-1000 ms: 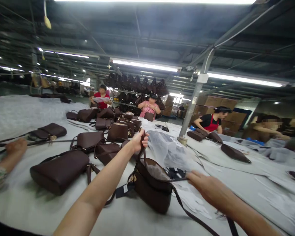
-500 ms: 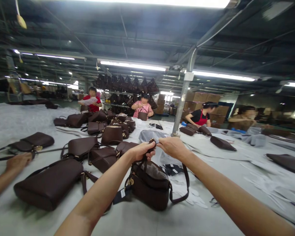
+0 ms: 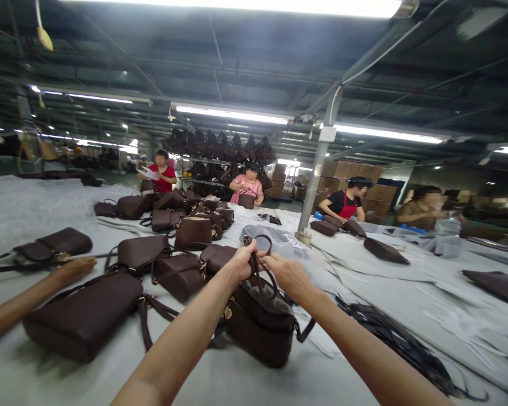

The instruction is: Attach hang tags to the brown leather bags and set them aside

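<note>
A dark brown handbag (image 3: 260, 324) stands upright on the grey table (image 3: 245, 383) in front of me. Its long strap (image 3: 260, 248) is gathered into a loop above it. My left hand (image 3: 242, 260) is closed round the strap from the left. My right hand (image 3: 284, 274) pinches the same strap from the right, just beside the left hand. A second bit of strap (image 3: 305, 331) hangs off the bag's right side.
Another person's hand (image 3: 70, 269) reaches in from the left, near a large brown bag (image 3: 84, 313). Several more brown bags (image 3: 182, 237) crowd the table behind. A clear plastic bag (image 3: 275, 237) and a post (image 3: 315, 180) stand beyond. Several seated workers sit at the far side.
My right hand came from the bag's right side up to the strap and met the left hand. Both hands then drew slightly lower and nearer, looping the strap. The neighbour's hand slid right.
</note>
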A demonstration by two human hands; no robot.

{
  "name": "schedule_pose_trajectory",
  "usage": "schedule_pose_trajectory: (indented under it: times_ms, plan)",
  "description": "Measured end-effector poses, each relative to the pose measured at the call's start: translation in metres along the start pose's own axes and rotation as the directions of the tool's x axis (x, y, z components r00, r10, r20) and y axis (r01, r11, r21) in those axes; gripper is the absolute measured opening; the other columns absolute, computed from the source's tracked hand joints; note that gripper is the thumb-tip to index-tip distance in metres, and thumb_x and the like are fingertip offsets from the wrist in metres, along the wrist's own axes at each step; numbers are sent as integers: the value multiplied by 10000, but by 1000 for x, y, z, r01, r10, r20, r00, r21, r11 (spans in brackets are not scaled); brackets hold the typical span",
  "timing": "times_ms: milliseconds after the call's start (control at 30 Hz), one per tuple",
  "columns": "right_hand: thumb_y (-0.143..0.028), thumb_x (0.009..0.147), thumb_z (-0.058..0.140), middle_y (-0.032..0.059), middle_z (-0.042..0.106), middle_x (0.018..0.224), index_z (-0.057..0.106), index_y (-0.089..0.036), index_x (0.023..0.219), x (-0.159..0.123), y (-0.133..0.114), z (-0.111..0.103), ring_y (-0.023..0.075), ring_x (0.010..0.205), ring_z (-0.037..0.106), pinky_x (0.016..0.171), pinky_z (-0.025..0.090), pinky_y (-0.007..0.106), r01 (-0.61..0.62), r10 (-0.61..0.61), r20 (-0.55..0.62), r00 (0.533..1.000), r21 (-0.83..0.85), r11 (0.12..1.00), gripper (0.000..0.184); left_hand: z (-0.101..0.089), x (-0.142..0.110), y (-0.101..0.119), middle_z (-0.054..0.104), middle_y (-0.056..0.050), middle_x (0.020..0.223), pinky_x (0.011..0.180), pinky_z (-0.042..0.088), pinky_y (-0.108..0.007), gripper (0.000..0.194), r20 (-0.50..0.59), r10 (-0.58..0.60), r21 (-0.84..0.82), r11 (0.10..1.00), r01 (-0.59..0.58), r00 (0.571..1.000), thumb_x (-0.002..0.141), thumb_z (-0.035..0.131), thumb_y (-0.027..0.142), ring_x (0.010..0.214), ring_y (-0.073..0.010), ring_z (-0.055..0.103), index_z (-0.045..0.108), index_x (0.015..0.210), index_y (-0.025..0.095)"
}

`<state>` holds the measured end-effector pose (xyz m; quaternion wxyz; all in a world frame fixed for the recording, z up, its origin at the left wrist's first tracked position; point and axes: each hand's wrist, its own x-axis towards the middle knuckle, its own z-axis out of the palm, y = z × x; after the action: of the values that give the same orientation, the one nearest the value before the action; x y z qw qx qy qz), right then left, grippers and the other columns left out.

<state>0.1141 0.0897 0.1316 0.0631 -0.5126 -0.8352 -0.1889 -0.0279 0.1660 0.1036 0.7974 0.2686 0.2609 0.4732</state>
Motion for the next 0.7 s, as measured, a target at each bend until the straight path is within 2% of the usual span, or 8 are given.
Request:
schedule_pose_trajectory:
  times_ms: [100, 200, 300, 400, 467, 533, 600, 700]
  plan:
    - [-109, 948, 350, 99, 661, 1047, 600, -171, 1136, 11, -7, -3, 195, 836, 666, 640, 453, 256, 39, -38, -16, 999, 60, 997, 319, 4, 3, -8, 565, 1, 549, 532, 515, -284, 280, -14, -15, 12, 1000, 15, 1000, 904, 597, 284, 451, -127, 552, 490, 689, 139]
    - [-124, 928, 419, 96, 662, 1090, 588, -170, 1110, 11, -7, 2, 192, 924, 645, 738, 460, 266, 60, -36, -95, 995, 261, 964, 253, 3, 6, -4, 501, 35, 516, 482, 465, -213, 277, -30, 40, -25, 999, -40, 999, 927, 566, 249, 415, -83, 494, 466, 692, 144]
    - [-177, 894, 501, 51, 693, 951, 569, -169, 1091, -3, 3, 8, 171, 848, 633, 760, 452, 273, 69, -5, -128, 992, 504, 861, 209, -7, 5, 16, 367, 96, 483, 448, 408, -148, 337, -46, 120, -75, 989, -124, 992, 950, 540, 281, 366, -27, 386, 383, 672, 173]
    - [-228, 903, 470, -3, 680, 756, 588, -174, 1046, -23, 28, 7, 142, 678, 601, 675, 442, 255, 19, -19, -6, 1000, 634, 773, 193, -20, -3, 43, 305, 114, 488, 387, 311, -109, 374, -47, 160, -54, 985, -163, 986, 957, 529, 295, 334, 1, 292, 333, 660, 182]
    - [-244, 914, 447, 0, 672, 723, 626, -173, 950, -31, 45, 3, 135, 650, 591, 649, 430, 245, 0, -47, 62, 997, 605, 796, 195, -23, -8, 53, 341, 103, 504, 368, 277, -115, 353, -19, 151, 7, 989, -151, 988, 943, 555, 277, 337, 0, 297, 361, 666, 176]
    - [-246, 915, 457, 20, 688, 761, 656, -177, 897, -31, 54, -3, 146, 694, 608, 661, 419, 246, 9, -46, 66, 997, 481, 877, 211, -18, -11, 52, 410, 81, 531, 365, 273, -131, 286, 35, 109, 96, 989, -112, 993, 896, 625, 232, 353, -13, 336, 434, 695, 163]
    - [-266, 928, 465, 43, 710, 836, 681, -191, 926, -24, 52, -9, 172, 778, 632, 684, 412, 253, 13, -22, 27, 999, 314, 949, 229, -7, -12, 40, 492, 48, 571, 368, 270, -146, 219, 88, 52, 185, 980, -68, 995, 824, 706, 185, 370, -22, 361, 509, 737, 143]
    - [-338, 950, 459, 76, 726, 911, 701, -212, 996, -10, 34, -18, 206, 839, 654, 672, 411, 256, -41, 41, 7, 999, 117, 992, 277, 8, -11, 17, 555, 24, 602, 387, 283, -162, 240, 186, -26, 364, 930, -44, 982, 722, 793, 186, 392, -23, 367, 565, 766, 126]
